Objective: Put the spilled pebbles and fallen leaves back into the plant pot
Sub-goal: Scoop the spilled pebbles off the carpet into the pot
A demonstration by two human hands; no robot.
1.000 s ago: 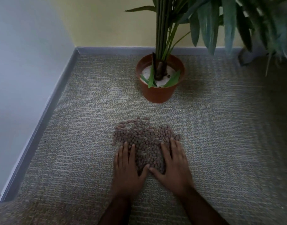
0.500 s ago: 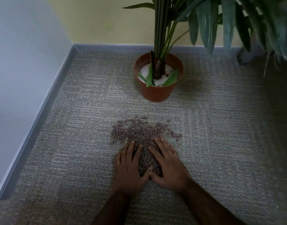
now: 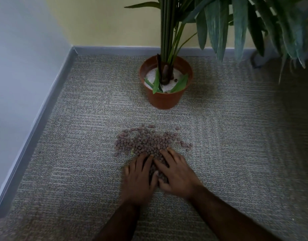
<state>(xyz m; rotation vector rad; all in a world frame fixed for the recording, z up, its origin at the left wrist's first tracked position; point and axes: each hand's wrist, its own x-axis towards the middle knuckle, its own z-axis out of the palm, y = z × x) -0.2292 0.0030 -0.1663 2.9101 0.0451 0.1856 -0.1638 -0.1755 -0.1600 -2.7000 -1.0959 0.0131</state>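
**While the pebbles lie spilled, both hands settle on the heap**

As the left hand (image 3: 139, 178) and right hand (image 3: 175, 174) lie palm-down side by side on the carpet (image 3: 80, 136), thumbs almost touching, they press on the near edge of the pebbles (image 3: 146, 141). Fingers are loosely spread and only gently curved. Neither hand is clenched, and nothing is lifted. A strip of pebbles shows between the two hands. The rest of the brown pile fans out just beyond the fingertips, with strays past the right hand. Well beyond the hands stands the plant pot (image 3: 165, 100), upright, green leaves (image 3: 182, 82) lying inside on its pale filling. The grey skirting (image 3: 50, 101) runs along the left hand's side.
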